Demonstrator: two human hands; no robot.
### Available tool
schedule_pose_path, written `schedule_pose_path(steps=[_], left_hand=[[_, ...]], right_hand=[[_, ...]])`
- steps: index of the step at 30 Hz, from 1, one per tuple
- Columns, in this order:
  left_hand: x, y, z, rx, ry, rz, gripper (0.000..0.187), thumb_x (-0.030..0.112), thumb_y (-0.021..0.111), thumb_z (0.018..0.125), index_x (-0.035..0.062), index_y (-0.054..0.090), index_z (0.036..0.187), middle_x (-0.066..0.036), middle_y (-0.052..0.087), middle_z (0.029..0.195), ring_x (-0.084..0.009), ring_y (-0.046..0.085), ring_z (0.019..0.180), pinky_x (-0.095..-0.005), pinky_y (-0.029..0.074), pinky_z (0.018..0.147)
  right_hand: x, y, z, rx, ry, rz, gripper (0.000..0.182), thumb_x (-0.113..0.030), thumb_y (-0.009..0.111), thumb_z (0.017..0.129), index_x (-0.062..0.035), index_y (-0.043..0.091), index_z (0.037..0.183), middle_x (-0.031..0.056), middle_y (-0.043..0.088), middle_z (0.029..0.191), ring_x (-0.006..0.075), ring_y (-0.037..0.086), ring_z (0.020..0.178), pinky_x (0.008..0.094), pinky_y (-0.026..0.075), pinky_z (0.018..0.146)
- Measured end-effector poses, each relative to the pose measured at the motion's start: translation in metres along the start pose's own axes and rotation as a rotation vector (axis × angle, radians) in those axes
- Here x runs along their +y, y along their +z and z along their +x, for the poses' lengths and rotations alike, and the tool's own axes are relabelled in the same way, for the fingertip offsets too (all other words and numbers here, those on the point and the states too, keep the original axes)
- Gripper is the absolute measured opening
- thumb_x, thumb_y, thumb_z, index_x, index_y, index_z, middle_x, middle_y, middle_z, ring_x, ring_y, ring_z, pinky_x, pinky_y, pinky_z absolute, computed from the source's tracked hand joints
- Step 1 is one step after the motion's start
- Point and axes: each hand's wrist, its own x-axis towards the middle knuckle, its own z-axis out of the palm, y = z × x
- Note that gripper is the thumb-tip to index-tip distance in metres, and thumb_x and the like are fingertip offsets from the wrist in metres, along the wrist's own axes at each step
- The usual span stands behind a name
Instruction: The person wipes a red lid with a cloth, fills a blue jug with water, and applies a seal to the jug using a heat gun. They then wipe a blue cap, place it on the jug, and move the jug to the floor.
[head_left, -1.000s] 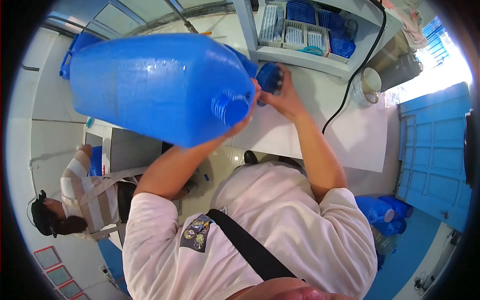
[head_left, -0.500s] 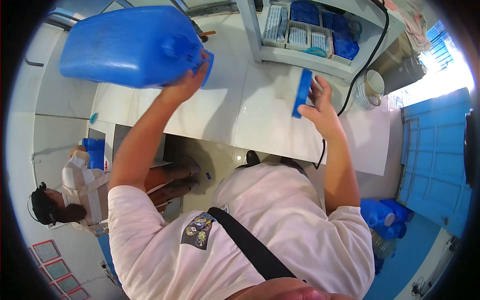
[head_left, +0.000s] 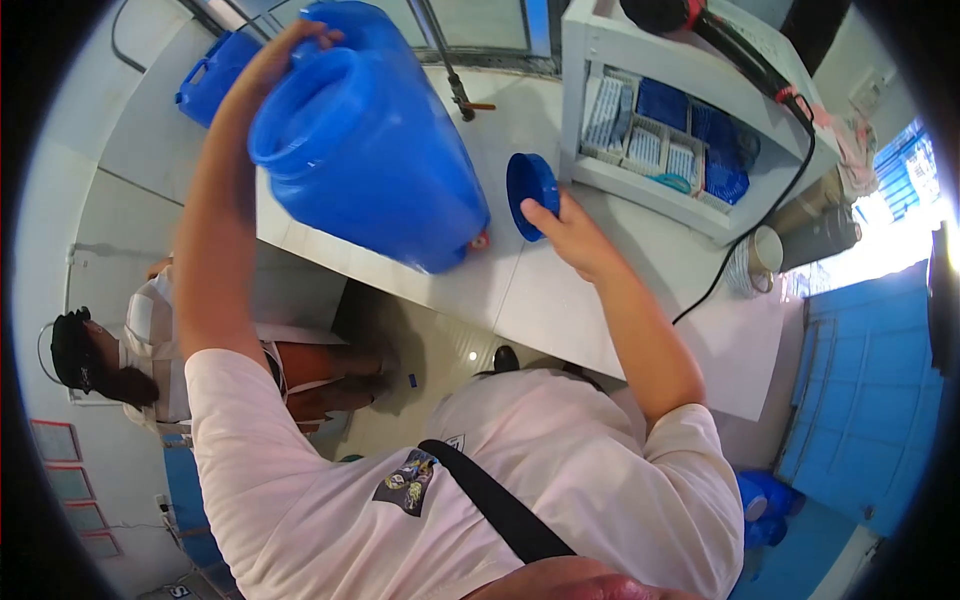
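My left hand [head_left: 290,48] is closed around the handle at the top of a large blue water container [head_left: 400,165]. The container stands roughly upright on the white counter, its wide round mouth uncovered and facing up toward me. A small reddish spigot [head_left: 480,241] shows low on its side. To the right of the container, my right hand [head_left: 578,235] grips a round blue screw cap [head_left: 532,196] by its edge, thumb across the rim. The cap is tipped on its side, with its hollow partly visible, apart from the container.
A white shelf unit [head_left: 580,120] with baskets of packets stands behind the cap; a black-and-red appliance [head_left: 730,48] lies on top, its cord running down. A metal tap [head_left: 462,95] is behind the container. Another blue container [head_left: 215,80] is at left. A person [head_left: 165,345] stands left.
The blue container has turned from lying sideways in the air to standing on the counter, mouth toward me. My left hand is now at its handle; the right hand has brought the cap leftward.
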Motion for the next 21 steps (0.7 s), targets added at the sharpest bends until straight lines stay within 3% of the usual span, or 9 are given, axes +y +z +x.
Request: schedule_pose_path(steps=[3, 6, 7, 8, 10, 11, 13, 16, 21], left_hand=[[0.001, -0.010, 0.006, 0.175, 0.008, 0.519, 0.067, 0.055, 0.056, 0.101, -0.0022, 0.058, 0.136, -0.012, 0.070, 0.112, -0.0203, 0.067, 0.105, -0.0338, 0.054, 0.096], [-0.029, -0.022, -0.029, 0.261, 0.274, 0.244, 0.088, 0.075, 0.036, 0.100, -0.0004, 0.051, 0.143, -0.012, 0.069, 0.122, -0.0243, 0.063, 0.116, -0.0362, 0.046, 0.106], [-0.040, -0.010, -0.057, 0.340, 0.387, 0.048, 0.096, 0.080, 0.022, 0.098, 0.0036, 0.045, 0.150, -0.017, 0.062, 0.136, -0.0299, 0.052, 0.132, -0.0422, 0.037, 0.115], [-0.075, -0.007, -0.075, 0.418, 0.651, 0.051, 0.107, 0.087, 0.021, 0.091, 0.0035, 0.032, 0.157, -0.019, 0.047, 0.153, -0.0325, 0.045, 0.140, -0.0467, 0.042, 0.113], [-0.137, 0.051, -0.113, 0.768, 0.966, 0.164, 0.095, 0.060, 0.057, 0.098, 0.0068, 0.011, 0.162, -0.026, 0.027, 0.162, -0.0379, 0.032, 0.148, -0.0525, 0.033, 0.119], [-0.161, 0.080, -0.134, 0.792, 0.927, 0.364, 0.112, 0.037, 0.076, 0.090, 0.0060, -0.004, 0.162, -0.027, 0.015, 0.164, -0.0403, 0.024, 0.151, -0.0535, 0.023, 0.123], [-0.190, 0.127, -0.144, 0.802, 0.859, 0.499, 0.134, 0.032, 0.088, 0.077, 0.0021, -0.013, 0.159, -0.029, 0.010, 0.163, -0.0397, 0.017, 0.152, -0.0509, 0.015, 0.125], [-0.200, 0.120, -0.129, 0.785, 0.752, 0.461, 0.149, 0.032, 0.094, 0.067, -0.0004, -0.020, 0.157, -0.030, 0.005, 0.163, -0.0388, 0.015, 0.152, -0.0490, 0.012, 0.125], [-0.195, 0.080, -0.089, 0.761, 0.726, 0.449, 0.145, 0.041, 0.092, 0.069, -0.0071, -0.012, 0.157, -0.035, 0.010, 0.160, -0.0431, 0.020, 0.150, -0.0500, 0.019, 0.124]], right_hand=[[0.008, 0.022, 0.040, 0.032, -0.045, -0.127, 0.073, -0.043, 0.066, 0.101, -0.0030, 0.036, 0.154, 0.0148, 0.061, 0.133, 0.0215, 0.060, 0.116, 0.0362, 0.048, 0.101], [0.025, 0.033, 0.068, 0.100, -0.060, -0.159, 0.075, -0.045, 0.066, 0.100, -0.0029, 0.036, 0.154, 0.0161, 0.062, 0.129, 0.0216, 0.062, 0.112, 0.0364, 0.049, 0.098], [0.030, 0.035, 0.077, 0.153, -0.061, -0.163, 0.075, -0.046, 0.066, 0.100, -0.0028, 0.036, 0.154, 0.0165, 0.063, 0.128, 0.0221, 0.062, 0.111, 0.0366, 0.050, 0.096], [0.033, 0.036, 0.085, 0.150, -0.071, -0.159, 0.075, -0.046, 0.066, 0.100, -0.0028, 0.036, 0.154, 0.0165, 0.063, 0.128, 0.0221, 0.062, 0.111, 0.0366, 0.050, 0.096], [0.040, 0.036, 0.100, 0.308, -0.032, -0.182, 0.074, -0.046, 0.066, 0.100, -0.0025, 0.037, 0.152, 0.0161, 0.065, 0.122, 0.0222, 0.063, 0.106, 0.0361, 0.051, 0.094], [0.045, 0.035, 0.111, 0.316, -0.051, -0.117, 0.067, -0.044, 0.066, 0.100, -0.0018, 0.042, 0.146, 0.0148, 0.065, 0.117, 0.0216, 0.063, 0.104, 0.0357, 0.051, 0.091], [0.056, 0.030, 0.140, 0.335, -0.030, -0.059, 0.064, -0.043, 0.066, 0.100, -0.0014, 0.044, 0.143, 0.0140, 0.065, 0.115, 0.0209, 0.063, 0.102, 0.0357, 0.051, 0.089], [0.060, 0.037, 0.170, 0.378, -0.059, 0.093, 0.057, -0.041, 0.065, 0.101, -0.0007, 0.047, 0.137, 0.0131, 0.064, 0.114, 0.0207, 0.061, 0.098, 0.0362, 0.051, 0.086], [0.035, 0.049, 0.210, 0.587, 0.034, 0.066, 0.054, -0.043, 0.062, 0.102, -0.0015, 0.050, 0.135, 0.0093, 0.063, 0.116, 0.0195, 0.059, 0.102, 0.0371, 0.048, 0.093]])
